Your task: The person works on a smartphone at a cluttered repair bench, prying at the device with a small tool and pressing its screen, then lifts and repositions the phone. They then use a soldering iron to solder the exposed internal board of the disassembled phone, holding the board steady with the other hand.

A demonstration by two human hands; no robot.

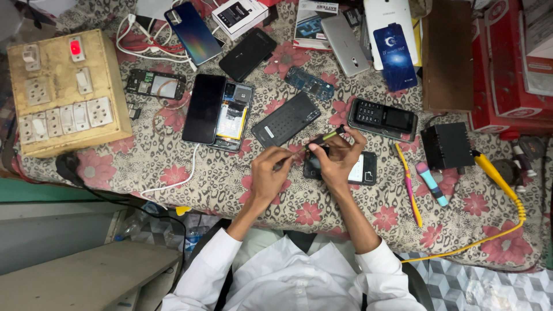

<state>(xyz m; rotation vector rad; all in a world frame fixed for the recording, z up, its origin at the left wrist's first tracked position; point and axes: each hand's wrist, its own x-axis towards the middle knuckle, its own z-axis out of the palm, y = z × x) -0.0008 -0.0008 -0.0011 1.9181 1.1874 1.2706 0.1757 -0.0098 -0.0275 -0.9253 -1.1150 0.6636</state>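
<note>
My right hand [341,156] grips a small screwdriver [326,137] with a yellow-green and black handle, its tip slanting down-left toward my left hand. My left hand [269,174] has its fingers pinched near the tool's tip; what it pinches is too small to tell. Under my right hand lies a small black phone [362,170] with its back open, partly hidden by my fingers. A black back cover [286,120] rests just above my hands on the flowered cloth [219,178].
An opened smartphone [233,117] and its dark screen [203,108] lie to the left. A keypad phone [382,119], pink-yellow toothbrush [409,187], blue-pink brush [432,184], black box [447,145] and yellow coiled cable [500,183] sit right. A switchboard [63,89] stands far left.
</note>
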